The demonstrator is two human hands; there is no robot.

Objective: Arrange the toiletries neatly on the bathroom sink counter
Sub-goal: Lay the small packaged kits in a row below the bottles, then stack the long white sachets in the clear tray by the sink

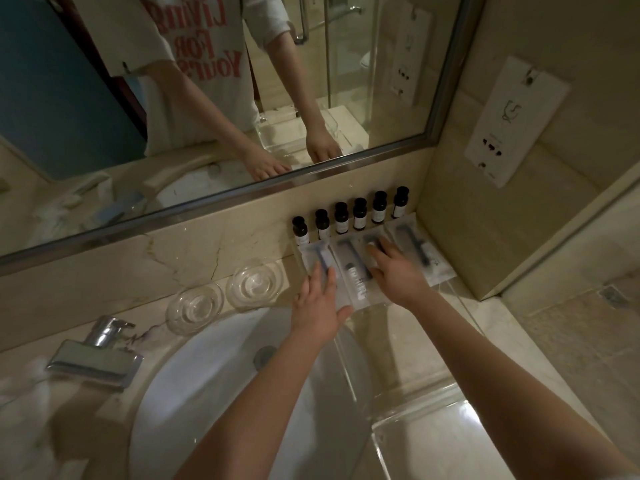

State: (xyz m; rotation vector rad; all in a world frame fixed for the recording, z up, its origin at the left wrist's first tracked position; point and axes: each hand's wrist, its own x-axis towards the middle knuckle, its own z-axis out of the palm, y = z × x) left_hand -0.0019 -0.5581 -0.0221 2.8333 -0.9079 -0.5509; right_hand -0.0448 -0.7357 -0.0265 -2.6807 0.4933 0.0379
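Closest in, a clear tray (429, 441) sits on the tabletop (519, 327), right of the sink (194, 403). From the left come a tap (97, 355) and two glass dishes (194, 306). The left grip (317, 306), released, lays straight fingers on the first wrapped packet (313, 256). A second packet (355, 282), its white lettering blurred, lies between the grips. The right grip (394, 271), also released, presses flat on the third packet (371, 237). Six black-capped bottles (349, 216) line the wall behind. The mirrored shirt (204, 46) reads "FOR".
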